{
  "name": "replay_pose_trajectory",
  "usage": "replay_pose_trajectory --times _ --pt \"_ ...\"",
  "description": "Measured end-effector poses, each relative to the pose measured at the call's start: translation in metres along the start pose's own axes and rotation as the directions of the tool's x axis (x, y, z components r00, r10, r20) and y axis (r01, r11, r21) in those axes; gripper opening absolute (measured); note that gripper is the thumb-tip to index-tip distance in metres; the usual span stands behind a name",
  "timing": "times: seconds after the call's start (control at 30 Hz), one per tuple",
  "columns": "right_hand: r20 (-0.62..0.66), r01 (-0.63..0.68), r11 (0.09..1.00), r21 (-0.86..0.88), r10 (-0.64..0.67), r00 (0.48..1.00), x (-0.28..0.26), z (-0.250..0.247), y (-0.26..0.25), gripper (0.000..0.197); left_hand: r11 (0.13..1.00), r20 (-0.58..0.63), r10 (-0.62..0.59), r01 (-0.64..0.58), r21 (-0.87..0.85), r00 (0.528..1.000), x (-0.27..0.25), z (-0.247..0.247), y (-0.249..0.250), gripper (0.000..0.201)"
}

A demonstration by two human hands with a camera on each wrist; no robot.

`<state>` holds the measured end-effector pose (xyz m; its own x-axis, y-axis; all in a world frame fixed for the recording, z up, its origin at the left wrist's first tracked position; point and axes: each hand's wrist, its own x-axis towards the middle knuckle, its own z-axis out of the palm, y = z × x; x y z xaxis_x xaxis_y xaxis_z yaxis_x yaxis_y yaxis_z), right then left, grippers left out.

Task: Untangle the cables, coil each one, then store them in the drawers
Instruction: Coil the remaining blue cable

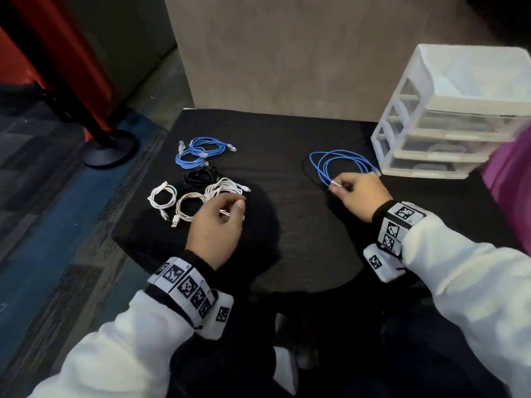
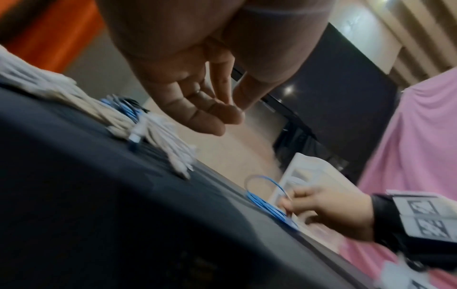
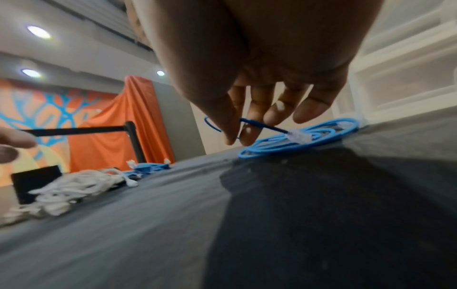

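A loosely looped blue cable (image 1: 339,162) lies on the black tabletop (image 1: 290,231) in front of a white three-drawer unit (image 1: 448,116). My right hand (image 1: 339,187) pinches this blue cable (image 3: 296,143) between thumb and forefinger just behind its clear plug (image 3: 299,137). My left hand (image 1: 231,211) hovers at centre-left. Its fingers (image 2: 222,115) are loosely curled and nothing shows between them in the left wrist view. Just beyond it lie a coiled blue bundle (image 1: 198,152), a black coil (image 1: 201,176) and three white coils (image 1: 188,208).
All the unit's drawers look pushed in. A pink cloth (image 1: 511,173) hangs at the right of the table. A black post base (image 1: 110,150) stands on the floor beyond the table's left edge. A beige wall (image 1: 287,53) backs the table.
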<state>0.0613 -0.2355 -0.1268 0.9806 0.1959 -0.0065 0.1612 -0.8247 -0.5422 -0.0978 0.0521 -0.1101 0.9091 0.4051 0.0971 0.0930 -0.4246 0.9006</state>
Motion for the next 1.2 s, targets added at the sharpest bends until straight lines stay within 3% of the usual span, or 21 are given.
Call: replay_pose_trajectory --times 0.17,0.27,0.33,0.43,0.53,0.6,0.73,0.83,1.07,1.2 --pt "-0.077 0.112 0.919 0.378 -0.089 0.993 -0.057 -0.026 -0.022 0.011 0.994 0.185 0.076 -0.059 -0.091 0.98 -0.026 0.037 0.02 0.019" --pt "-0.169 0.174 0.796 0.579 -0.092 0.981 -0.09 -0.051 -0.036 0.017 0.982 0.258 0.048 0.001 -0.188 0.965 -0.035 0.055 0.03 0.028" --pt "-0.229 0.204 0.704 0.68 -0.06 0.971 -0.111 -0.069 -0.047 0.018 0.968 0.253 0.037 0.028 -0.249 0.967 -0.04 0.066 0.037 0.021" --pt "-0.263 0.236 0.661 0.713 -0.059 0.963 -0.135 -0.086 -0.056 0.016 0.966 0.182 -0.037 0.081 -0.245 0.983 -0.041 0.078 0.038 0.039" --pt "-0.256 0.235 0.648 0.725 -0.064 0.965 -0.151 -0.095 -0.061 0.015 0.93 0.22 -0.141 0.205 -0.306 0.965 -0.044 0.083 0.041 0.058" --pt "-0.282 0.248 0.66 0.709 -0.057 0.958 -0.156 -0.096 -0.063 0.014 0.939 0.209 -0.111 0.171 -0.299 0.972 -0.049 0.081 0.048 0.062" --pt "-0.252 0.215 0.672 0.709 -0.044 0.967 -0.161 -0.093 -0.064 0.014 0.94 0.154 0.024 0.03 -0.339 0.988 -0.054 0.07 0.064 0.049" --pt "-0.229 0.224 0.653 0.724 -0.079 0.97 -0.169 -0.092 -0.07 0.014 0.928 0.18 0.116 -0.042 -0.371 0.977 -0.057 0.063 0.076 0.033" --pt "-0.262 0.287 0.522 0.803 -0.124 0.957 -0.179 -0.1 -0.091 0.015 0.954 0.354 0.079 0.032 -0.297 0.932 -0.068 0.058 0.082 0.011" --pt "-0.306 0.297 0.513 0.805 -0.069 0.949 -0.175 -0.111 -0.088 0.013 0.92 0.439 0.073 0.109 -0.377 0.895 -0.074 0.05 0.093 0.017"
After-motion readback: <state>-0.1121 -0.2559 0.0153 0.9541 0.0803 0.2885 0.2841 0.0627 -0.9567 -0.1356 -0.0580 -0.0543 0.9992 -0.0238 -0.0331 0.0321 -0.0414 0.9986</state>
